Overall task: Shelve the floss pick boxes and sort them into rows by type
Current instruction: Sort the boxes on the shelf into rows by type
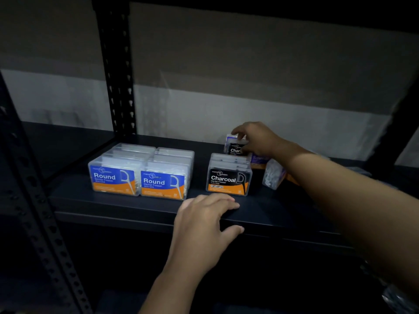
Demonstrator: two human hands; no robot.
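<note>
Right grip [254, 138] pinches a Charcoal box [235, 148] by its top edges; prob. light, stiff, slick plastic, so squeeze the sides; left grip [204, 219] lies spread on the shelf [283, 214] lip.

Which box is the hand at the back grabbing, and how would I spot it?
Find the dark shelf and the Charcoal row near its middle. Just behind that row, the right hand grips a small clear box with a black Charcoal label. Unlike its neighbours, it is lifted and tilted; the blue Round boxes sit far left.
</note>
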